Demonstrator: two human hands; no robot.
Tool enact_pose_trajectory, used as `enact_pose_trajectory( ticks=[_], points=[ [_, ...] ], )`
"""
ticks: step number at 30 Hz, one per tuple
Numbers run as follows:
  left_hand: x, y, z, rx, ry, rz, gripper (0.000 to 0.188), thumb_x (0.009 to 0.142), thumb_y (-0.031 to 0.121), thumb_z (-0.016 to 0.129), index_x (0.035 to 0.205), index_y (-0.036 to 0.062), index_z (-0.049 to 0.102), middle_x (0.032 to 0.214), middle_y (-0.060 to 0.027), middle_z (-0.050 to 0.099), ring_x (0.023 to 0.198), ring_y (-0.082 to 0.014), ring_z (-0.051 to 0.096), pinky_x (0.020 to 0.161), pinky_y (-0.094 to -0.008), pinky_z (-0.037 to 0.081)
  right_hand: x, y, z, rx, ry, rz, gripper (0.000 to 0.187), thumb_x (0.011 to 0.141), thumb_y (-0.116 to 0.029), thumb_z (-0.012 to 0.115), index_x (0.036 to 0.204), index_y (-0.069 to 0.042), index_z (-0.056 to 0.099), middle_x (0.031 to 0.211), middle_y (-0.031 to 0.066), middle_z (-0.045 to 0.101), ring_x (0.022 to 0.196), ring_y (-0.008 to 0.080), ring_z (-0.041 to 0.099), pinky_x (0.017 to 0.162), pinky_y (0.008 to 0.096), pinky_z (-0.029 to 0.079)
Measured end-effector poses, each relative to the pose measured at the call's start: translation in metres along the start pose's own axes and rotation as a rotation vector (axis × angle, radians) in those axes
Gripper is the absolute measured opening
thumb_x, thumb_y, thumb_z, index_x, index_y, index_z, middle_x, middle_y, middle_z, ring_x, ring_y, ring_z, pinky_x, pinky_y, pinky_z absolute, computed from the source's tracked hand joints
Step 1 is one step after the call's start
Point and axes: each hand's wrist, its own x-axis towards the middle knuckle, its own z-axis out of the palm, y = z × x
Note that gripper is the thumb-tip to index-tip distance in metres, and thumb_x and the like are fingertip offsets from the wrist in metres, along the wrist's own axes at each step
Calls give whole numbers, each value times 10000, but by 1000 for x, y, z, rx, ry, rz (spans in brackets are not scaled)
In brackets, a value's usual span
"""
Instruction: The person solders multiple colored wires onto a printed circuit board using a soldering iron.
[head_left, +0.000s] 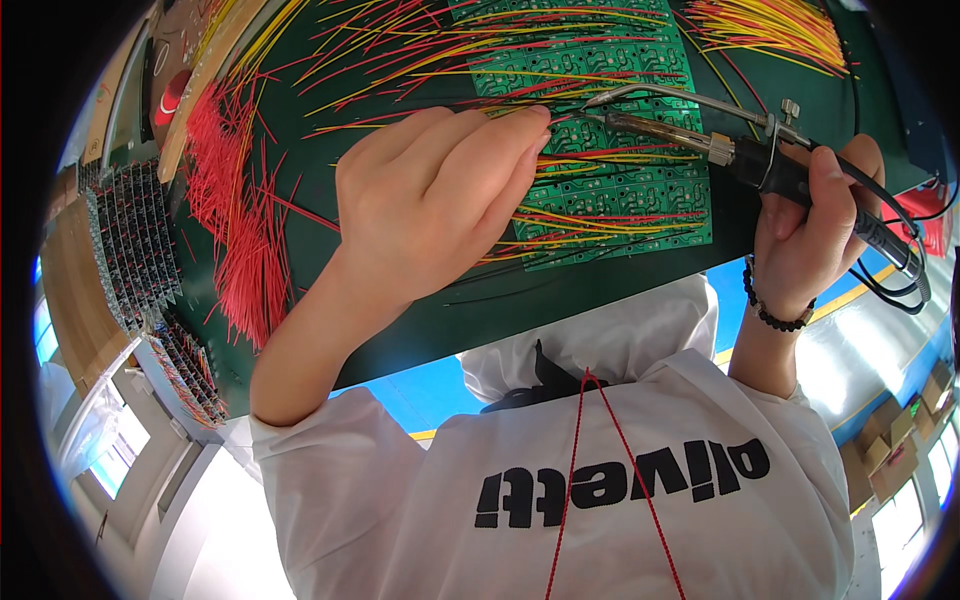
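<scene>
A panel of green circuit boards (640,205) lies on the dark green table, with rows of red, yellow and black wires (600,225) reaching out over it to the left. My left hand (430,195) is over the panel's left side, thumb and forefinger pinched on a thin wire whose end is mostly hidden by the fingers. In my right hand (815,215) is a soldering iron (770,170), held by its black handle. A curved metal solder feed tube (690,95) is clamped along it. Iron tip and tube end meet at the board just right of my left fingertips.
Loose red wires (235,230) are heaped on the left of the table. A bundle of red and yellow wires (770,35) sits at the far right. Black cables (900,285) trail from the iron's handle. Stacked populated boards (135,245) stand beyond the left edge.
</scene>
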Motion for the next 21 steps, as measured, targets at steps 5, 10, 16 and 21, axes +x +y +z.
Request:
enact_pose_trajectory(
  ticks=[5,10,16,21],
  points=[
    [-1,-1,1,3,2,-2,130,683,-10,669,799,25,622,644,-46,603,452,-136,486,413,-232,375,0,-1,2,-16,4,1,236,750,-28,575,665,-70,359,477,8,395,312,33,264,289,171,215],
    [-3,-1,0,56,-10,13,229,629,46,697,833,75,598,632,-22,560,478,-152,515,397,-245,388,-1,-1,2,-10,-7,0,236,748,-17,571,667,-72,357,480,9,397,320,35,270,293,170,222],
    [0,0,-1,11,-3,6,131,682,-10,669,801,24,623,610,-44,579,448,-143,481,411,-240,373,0,4,-5,127,-53,-17,224,758,-37,554,665,-73,354,478,8,390,316,32,255,298,168,217],
    [0,1,0,12,-9,-1,134,681,-11,670,803,24,625,599,-45,570,446,-144,480,409,-242,371,0,2,-4,55,-27,-11,211,765,-39,537,673,-75,351,479,10,392,310,32,241,298,167,214]
  ],
)
